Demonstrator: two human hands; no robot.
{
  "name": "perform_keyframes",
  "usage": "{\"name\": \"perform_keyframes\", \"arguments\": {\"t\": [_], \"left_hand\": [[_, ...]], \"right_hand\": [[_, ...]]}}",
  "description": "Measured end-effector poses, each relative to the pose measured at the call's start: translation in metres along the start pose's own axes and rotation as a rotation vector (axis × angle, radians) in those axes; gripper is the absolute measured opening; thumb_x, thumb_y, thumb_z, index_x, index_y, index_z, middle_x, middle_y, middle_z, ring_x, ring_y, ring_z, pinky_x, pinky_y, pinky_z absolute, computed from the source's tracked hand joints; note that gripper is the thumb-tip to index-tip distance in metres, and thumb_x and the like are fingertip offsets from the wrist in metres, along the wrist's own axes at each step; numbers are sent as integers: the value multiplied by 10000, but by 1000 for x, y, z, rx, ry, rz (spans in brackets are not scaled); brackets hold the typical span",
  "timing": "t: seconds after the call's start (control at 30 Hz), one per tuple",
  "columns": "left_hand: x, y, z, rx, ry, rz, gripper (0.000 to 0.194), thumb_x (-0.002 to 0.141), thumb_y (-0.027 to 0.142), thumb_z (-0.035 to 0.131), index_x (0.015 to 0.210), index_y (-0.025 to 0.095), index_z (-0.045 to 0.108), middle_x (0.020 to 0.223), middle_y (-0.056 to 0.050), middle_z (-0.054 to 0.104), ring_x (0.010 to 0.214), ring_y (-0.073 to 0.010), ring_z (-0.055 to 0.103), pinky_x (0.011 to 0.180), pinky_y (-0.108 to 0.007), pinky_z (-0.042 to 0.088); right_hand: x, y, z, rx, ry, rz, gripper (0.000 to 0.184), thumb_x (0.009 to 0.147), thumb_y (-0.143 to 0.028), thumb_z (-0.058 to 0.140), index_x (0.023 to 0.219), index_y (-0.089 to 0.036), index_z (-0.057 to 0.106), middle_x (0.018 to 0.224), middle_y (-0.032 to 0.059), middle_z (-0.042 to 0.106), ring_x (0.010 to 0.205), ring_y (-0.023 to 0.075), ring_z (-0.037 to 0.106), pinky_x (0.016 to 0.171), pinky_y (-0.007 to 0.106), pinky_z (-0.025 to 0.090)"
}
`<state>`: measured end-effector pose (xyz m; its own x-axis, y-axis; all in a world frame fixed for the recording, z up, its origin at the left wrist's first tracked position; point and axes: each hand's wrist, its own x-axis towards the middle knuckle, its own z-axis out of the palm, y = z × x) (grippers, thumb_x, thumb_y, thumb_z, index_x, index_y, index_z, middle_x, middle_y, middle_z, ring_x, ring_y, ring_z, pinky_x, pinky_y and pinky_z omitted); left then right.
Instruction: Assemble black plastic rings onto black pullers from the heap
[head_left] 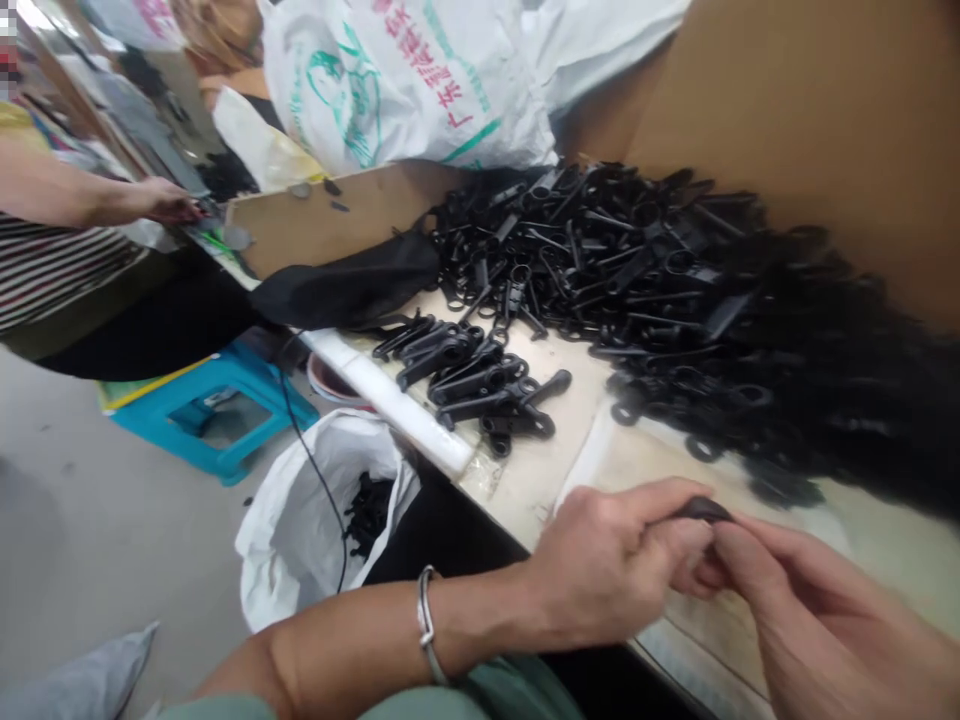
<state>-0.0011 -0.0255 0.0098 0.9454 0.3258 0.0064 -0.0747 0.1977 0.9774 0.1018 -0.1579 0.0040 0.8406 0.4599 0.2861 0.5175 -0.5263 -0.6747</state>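
Observation:
My left hand (611, 565) and my right hand (810, 610) meet at the front edge of the table (540, 470), both pinched on one small black plastic piece (703, 511) held between the fingertips. A silver bracelet (426, 625) sits on my left wrist. Just beyond my hands lies a small group of black plastic clips (472, 375) laid side by side. Behind it a large heap of the same black clips (675, 290) spreads across the table to the right.
A white bag (300, 520) with several black pieces in it hangs below the table edge at the left. A black cloth (352, 285), cardboard walls (795, 110) and a printed white sack (405, 80) stand behind. Another person's arm (82, 195) reaches in at the far left above a blue stool (210, 400).

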Motion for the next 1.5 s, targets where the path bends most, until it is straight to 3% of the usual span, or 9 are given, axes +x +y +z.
{"name": "perform_keyframes", "arguments": {"t": [0.1, 0.23, 0.4, 0.5, 0.63, 0.97, 1.17, 1.33, 1.5], "left_hand": [[0, -2, -5, 129, 64, 32, 377, 989, 368, 487, 1305, 234, 642, 863, -18, 643, 778, -144, 613, 816, -275, 518], [4, 2, -20, 24, 99, 53, 390, 1002, 388, 479, 1317, 217, 633, 730, 12, 582, 702, -132, 597, 740, -246, 507], [0, 26, -56, 774, 134, 111, 400, 1044, 342, 370, 1343, 201, 595, 859, -58, 708, 756, -198, 664, 706, -297, 483], [-4, 31, -85, 1168, 294, 224, 412, 1061, 298, 310, 1362, 183, 567, 1162, -135, 718, 1064, -274, 674, 866, -388, 493], [2, 25, -118, 1453, 547, 230, 407, 1044, 215, 320, 1370, 188, 562, 1549, -151, 480, 1485, -353, 350, 1141, -632, 304], [33, 29, -140, 1575, 550, 127, 469, 988, 141, 375, 1414, 249, 538, 1548, -97, 493, 1488, -369, 316, 1124, -784, 257], [33, 28, -141, 1583, 524, 113, 402, 1016, 210, 416, 1395, 241, 549, 1590, -98, 435, 1518, -386, 265, 1099, -851, 192], [31, 25, -142, 1539, 567, 150, 376, 1017, 259, 479, 1384, 233, 558, 1588, -120, 430, 1525, -389, 270, 1078, -887, 122], [25, 31, -118, 1052, 687, 389, 267, 994, 254, 531, 1171, 159, 708, 1402, -135, 632, 1368, -306, 531, 1200, -547, 349]], "right_hand": [[3, 2, 11, -25, 10, 23, 476, 838, -764, 563, 838, -330, 756, 703, -33, 751, 571, 252, 712, 383, 332, 525], [17, -16, 28, 304, -85, -14, 313, 777, -599, 736, 873, -304, 775, 704, -21, 750, 575, 234, 715, 481, 296, 606], [46, -43, 47, 455, -396, -64, 316, 808, -509, 749, 937, -222, 775, 725, 22, 749, 597, 215, 718, 562, 271, 621], [76, -46, 61, 288, -487, -208, 441, 863, -541, 653, 1118, -193, 747, 733, 31, 745, 555, 208, 691, 551, 302, 597], [130, -49, 92, -59, -354, -366, 325, 875, -428, 569, 1000, -205, 768, 888, 75, 772, 721, 262, 726, 708, 386, 577], [181, -90, 171, -377, -422, -294, 173, 907, -289, 669, 1016, -163, 717, 1059, 116, 719, 996, 275, 678, 916, 505, 508], [196, -80, 139, -128, -508, -116, 108, 813, -257, 693, 841, -183, 767, 702, 53, 686, 725, 231, 663, 719, 364, 513], [184, -61, 84, 208, -579, 24, 344, 729, -513, 727, 766, -172, 745, 558, 6, 550, 487, 137, 481, 492, 284, 400], [125, -40, 47, 665, -525, 177, 485, 593, -539, 898, 882, -175, 760, 624, 8, 578, 537, 115, 481, 489, 237, 410]]}}
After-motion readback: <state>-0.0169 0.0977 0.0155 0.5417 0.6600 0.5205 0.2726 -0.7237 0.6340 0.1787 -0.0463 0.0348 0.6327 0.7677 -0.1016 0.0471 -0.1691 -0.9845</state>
